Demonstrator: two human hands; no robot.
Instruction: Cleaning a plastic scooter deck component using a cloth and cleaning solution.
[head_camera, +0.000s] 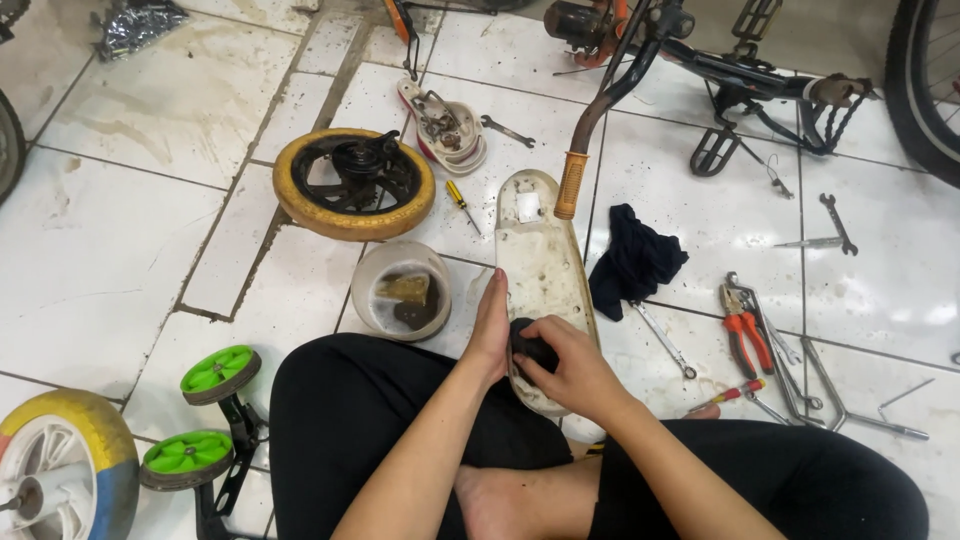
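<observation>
A long white plastic chain cover (540, 265) was steadied along its edge by the left hand (490, 335), fingers flat. A dark rag (532, 348) was clasped by the right hand (572, 372) against the cover's near end. Just left of the cover, a round translucent tub (402, 290) held murky liquid and dark parts.

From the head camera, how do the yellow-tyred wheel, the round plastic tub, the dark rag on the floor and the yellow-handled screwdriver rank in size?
1. Yellow-tyred wheel
2. Round plastic tub and dark rag: these look alike in size, so I leave them unranked.
3. Yellow-handled screwdriver
</observation>
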